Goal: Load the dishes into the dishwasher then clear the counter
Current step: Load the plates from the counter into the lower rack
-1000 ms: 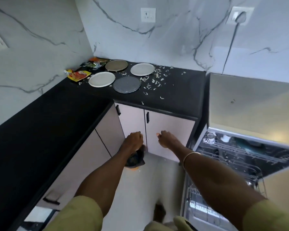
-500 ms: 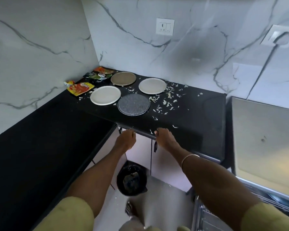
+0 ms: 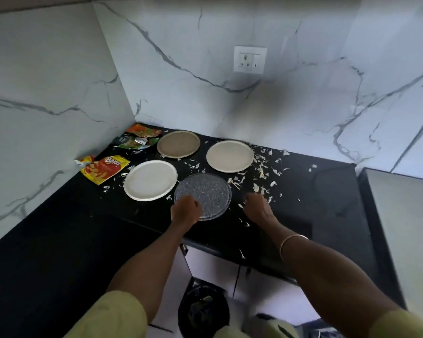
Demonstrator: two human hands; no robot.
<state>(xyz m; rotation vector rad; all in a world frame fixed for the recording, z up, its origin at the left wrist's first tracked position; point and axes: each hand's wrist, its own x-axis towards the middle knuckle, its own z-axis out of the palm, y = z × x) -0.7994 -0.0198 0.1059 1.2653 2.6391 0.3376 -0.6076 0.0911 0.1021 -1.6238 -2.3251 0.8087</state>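
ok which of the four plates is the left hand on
The speckled grey plate, nearest the counter edge; the left hand rests over its near rim. The two white plates and the brown one lie untouched farther back.

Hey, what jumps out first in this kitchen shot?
Four round plates sit in the corner of the black counter, the speckled grey plate nearest, under the left hand. Pale scraps litter the counter by the right hand, and snack wrappers lie at the left wall.

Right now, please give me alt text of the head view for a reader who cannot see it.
A person's left hand touches the near edge of a grey plate on a black counter; the right hand hovers over scraps. Three more plates and snack wrappers lie behind.
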